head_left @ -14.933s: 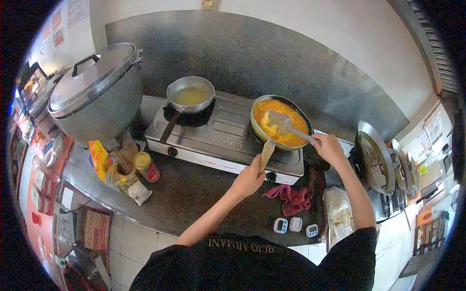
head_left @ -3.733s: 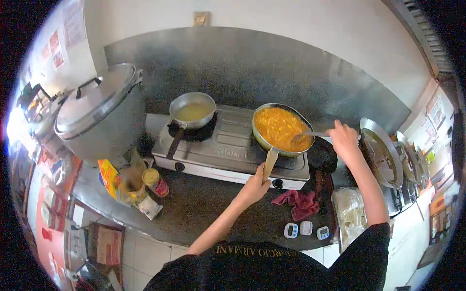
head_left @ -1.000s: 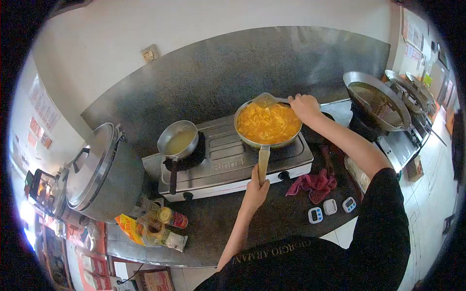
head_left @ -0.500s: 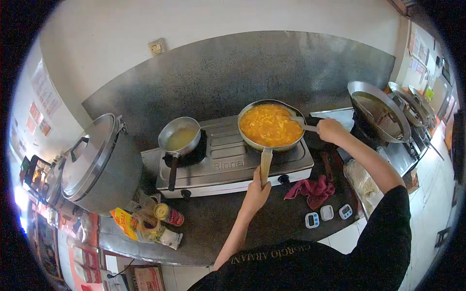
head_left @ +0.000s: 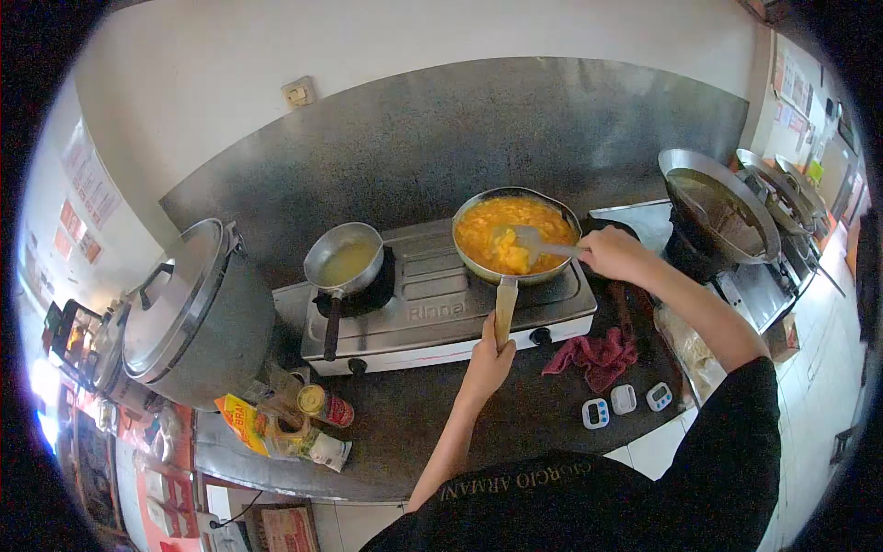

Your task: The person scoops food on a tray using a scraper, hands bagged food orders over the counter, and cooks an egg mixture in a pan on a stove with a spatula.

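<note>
A frying pan (head_left: pixel 466 265) on the right burner of the gas stove (head_left: pixel 430 302) holds an orange-yellow, lumpy, egg-like mixture (head_left: pixel 497 221). My left hand (head_left: pixel 487 365) is closed around the pan's pale handle (head_left: pixel 505 308). A spatula (head_left: pixel 556 248) is in my right hand (head_left: pixel 614 254), closed on its handle at the pan's right edge. The grey spatula blade reaches into the mixture, with a yellow clump on it near the front of the pan. On the left burner rests a small saucepan (head_left: pixel 367 279) with pale liquid, its dark handle toward me.
A large lidded pot (head_left: pixel 216 313) stands at left, with a can (head_left: pixel 337 410) and a yellow packet (head_left: pixel 244 423) in front. Right of the stove lie a dark red cloth (head_left: pixel 598 358) and several small timers (head_left: pixel 596 413). A big wok (head_left: pixel 768 225) stands farther right.
The spatula has moved left and toward me from the pan's right side, and a yellow clump now shows on its blade. My left hand stays on the pan handle.
</note>
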A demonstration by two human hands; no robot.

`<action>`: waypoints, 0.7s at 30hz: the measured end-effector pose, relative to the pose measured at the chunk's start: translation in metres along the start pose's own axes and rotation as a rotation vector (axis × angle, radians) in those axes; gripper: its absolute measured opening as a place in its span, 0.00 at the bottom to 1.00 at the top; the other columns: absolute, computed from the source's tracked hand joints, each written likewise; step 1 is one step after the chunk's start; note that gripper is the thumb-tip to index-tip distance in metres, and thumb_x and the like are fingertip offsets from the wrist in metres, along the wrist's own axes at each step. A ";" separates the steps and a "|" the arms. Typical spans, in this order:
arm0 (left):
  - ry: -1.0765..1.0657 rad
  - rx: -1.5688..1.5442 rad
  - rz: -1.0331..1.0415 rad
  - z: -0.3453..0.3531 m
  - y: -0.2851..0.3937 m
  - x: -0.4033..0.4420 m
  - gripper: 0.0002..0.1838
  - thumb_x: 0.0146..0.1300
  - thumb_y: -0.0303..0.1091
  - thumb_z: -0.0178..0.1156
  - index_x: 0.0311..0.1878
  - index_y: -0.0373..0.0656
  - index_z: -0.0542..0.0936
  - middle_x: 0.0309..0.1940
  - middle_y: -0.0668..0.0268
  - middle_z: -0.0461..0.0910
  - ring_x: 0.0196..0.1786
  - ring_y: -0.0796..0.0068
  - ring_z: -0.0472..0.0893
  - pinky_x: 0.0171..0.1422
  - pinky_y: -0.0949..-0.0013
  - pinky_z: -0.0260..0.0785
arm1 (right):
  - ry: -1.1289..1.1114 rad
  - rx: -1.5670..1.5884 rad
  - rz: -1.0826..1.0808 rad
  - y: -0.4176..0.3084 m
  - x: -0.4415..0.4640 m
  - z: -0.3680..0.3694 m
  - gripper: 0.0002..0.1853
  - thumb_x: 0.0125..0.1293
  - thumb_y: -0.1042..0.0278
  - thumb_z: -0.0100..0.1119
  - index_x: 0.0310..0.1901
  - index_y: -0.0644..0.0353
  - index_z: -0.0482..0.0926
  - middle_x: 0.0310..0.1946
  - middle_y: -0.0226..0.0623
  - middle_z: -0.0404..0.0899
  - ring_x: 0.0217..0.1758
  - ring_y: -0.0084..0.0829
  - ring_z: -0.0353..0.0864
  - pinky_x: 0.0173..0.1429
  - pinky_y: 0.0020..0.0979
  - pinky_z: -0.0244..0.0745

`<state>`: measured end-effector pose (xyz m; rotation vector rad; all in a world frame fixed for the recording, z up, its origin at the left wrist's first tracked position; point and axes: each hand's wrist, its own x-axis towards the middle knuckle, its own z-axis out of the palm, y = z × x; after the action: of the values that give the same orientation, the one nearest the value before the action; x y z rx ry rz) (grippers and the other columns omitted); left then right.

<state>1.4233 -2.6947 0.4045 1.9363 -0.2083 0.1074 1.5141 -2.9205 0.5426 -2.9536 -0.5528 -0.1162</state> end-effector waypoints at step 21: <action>0.148 -0.035 0.140 0.023 -0.031 0.012 0.26 0.55 0.32 0.48 0.57 0.36 0.54 0.32 0.41 0.74 0.38 0.43 0.75 0.42 0.51 0.66 | 0.406 -0.539 -0.097 0.059 0.072 0.043 0.11 0.60 0.70 0.43 0.37 0.62 0.75 0.25 0.46 0.73 0.28 0.43 0.75 0.31 0.41 0.69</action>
<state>1.4408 -2.7066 0.3702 1.8691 -0.2450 0.3363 1.6048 -2.9437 0.5002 -3.2470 -0.6886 -0.9935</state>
